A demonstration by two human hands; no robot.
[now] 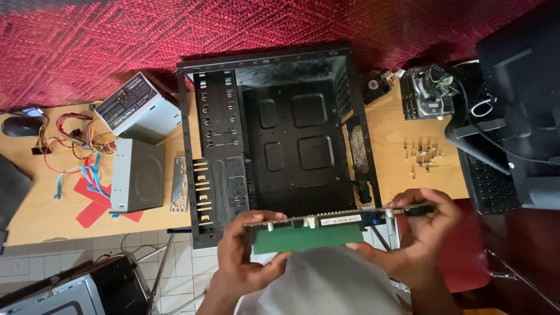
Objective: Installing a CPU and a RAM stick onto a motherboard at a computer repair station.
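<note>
Green circuit board [309, 238] in left hand [245, 254] & right hand [420, 236], over PC case [291, 134].

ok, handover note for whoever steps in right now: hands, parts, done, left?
Left hand and right hand grip the ends of a green circuit board, held edge-up over the near rim of the open black PC case.
Case bay is bare; power supply, grey drive, I/O shield and loose screws lie on the desk.
Done: case stripped. Left: board not in the case.
</note>
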